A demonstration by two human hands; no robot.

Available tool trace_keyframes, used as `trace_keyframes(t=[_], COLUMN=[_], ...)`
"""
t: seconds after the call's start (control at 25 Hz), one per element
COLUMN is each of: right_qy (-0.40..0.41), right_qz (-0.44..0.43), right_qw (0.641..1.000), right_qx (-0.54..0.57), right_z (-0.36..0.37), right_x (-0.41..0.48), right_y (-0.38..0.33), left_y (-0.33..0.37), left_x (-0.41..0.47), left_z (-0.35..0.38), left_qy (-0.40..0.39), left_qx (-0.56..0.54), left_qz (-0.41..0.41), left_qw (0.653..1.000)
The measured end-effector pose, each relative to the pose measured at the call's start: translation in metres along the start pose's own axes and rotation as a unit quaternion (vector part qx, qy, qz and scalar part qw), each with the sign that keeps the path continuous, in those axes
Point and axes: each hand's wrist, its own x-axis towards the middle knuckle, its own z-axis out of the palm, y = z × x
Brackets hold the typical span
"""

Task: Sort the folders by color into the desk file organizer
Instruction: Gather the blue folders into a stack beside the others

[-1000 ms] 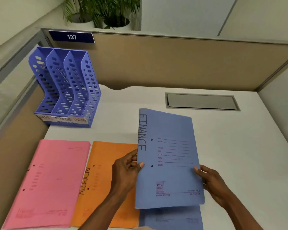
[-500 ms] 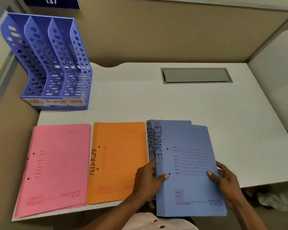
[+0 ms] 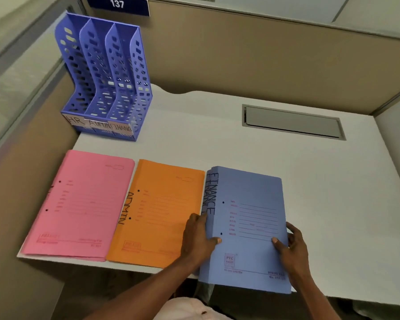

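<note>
Blue folders marked FINANCE (image 3: 252, 195) lie stacked at the desk's near edge, the top one almost squared over another. My left hand (image 3: 198, 239) grips the stack's left edge, thumb on top. My right hand (image 3: 291, 247) grips its right edge the same way. Left of the stack lies an orange ADMIN folder (image 3: 162, 204), and further left a pink folder (image 3: 86, 202). The blue file organizer (image 3: 106, 82) stands at the back left, its slots labelled HR, ADMIN, FINANCE, with nothing visible in them.
The white desk (image 3: 217, 139) has a grey cable hatch (image 3: 291, 122) at the back right. Tan partition walls (image 3: 252, 54) close it in behind and on the left, with a sign reading 137 (image 3: 118, 4) on the back wall.
The blue folder I held raised has come down onto the other blue folder and slid nearly square with it. Both hands still hold its edges. The camera has tilted down.
</note>
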Motion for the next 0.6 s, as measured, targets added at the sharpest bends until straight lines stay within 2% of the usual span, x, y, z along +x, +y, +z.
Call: trace_keyframes(t=[0.2, 0.36, 0.48, 0.6], right_qy=[-0.006, 0.003, 0.012, 0.023], right_qz=[0.016, -0.024, -0.060, -0.061], right_qw=[1.000, 1.000, 0.996, 0.985], right_qx=[-0.002, -0.010, -0.072, -0.162], right_z=[0.006, 0.013, 0.023, 0.025], right_x=[0.013, 0.020, 0.043, 0.039], right_y=[0.011, 0.019, 0.050, 0.043], left_y=[0.003, 0.008, 0.011, 0.012], left_x=[0.011, 0.010, 0.010, 0.010], left_z=[0.025, 0.038, 0.044, 0.049], left_qy=[0.020, 0.033, 0.059, 0.077], left_qx=[0.025, 0.025, 0.059, 0.084], left_qz=[-0.017, -0.008, -0.007, -0.004], left_qw=[0.999, 0.999, 0.997, 0.993])
